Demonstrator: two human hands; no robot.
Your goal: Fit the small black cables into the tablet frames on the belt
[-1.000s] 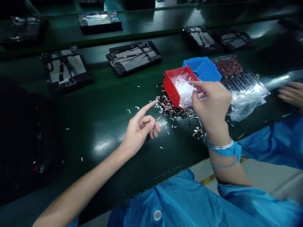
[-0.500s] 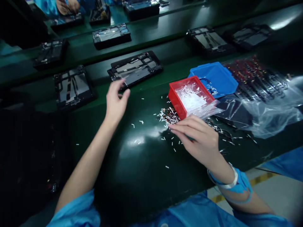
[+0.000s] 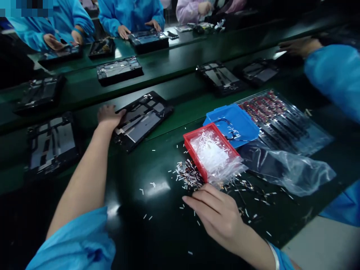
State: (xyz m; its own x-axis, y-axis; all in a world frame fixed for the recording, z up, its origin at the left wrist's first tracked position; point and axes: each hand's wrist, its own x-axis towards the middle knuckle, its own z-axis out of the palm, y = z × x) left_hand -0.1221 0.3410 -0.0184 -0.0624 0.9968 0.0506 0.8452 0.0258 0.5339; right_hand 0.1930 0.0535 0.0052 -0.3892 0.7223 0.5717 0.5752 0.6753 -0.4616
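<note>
My left hand is closed on the left edge of an opened tablet, thumb on its near side. The tablet lies at a slant, with grey battery panels and dark flat cables exposed. My right hand hovers low over the table, fingers pressed together; whatever they may hold is hidden. Just beyond its fingertips lies a pile of small dark cables with white tips. Against that pile stands a red bin holding a clear bag of small white strips.
Behind the red bin is a blue bin with a few cables. Rows of bagged parts and a clear plastic bag lie right. More opened tablets line the bench. A co-worker's arm reaches in at right; others work opposite.
My left hand has moved from the tablet's near edge to its left edge, and the tablet has turned. My right hand has drawn slightly back from the cable pile. The view has lifted.
</note>
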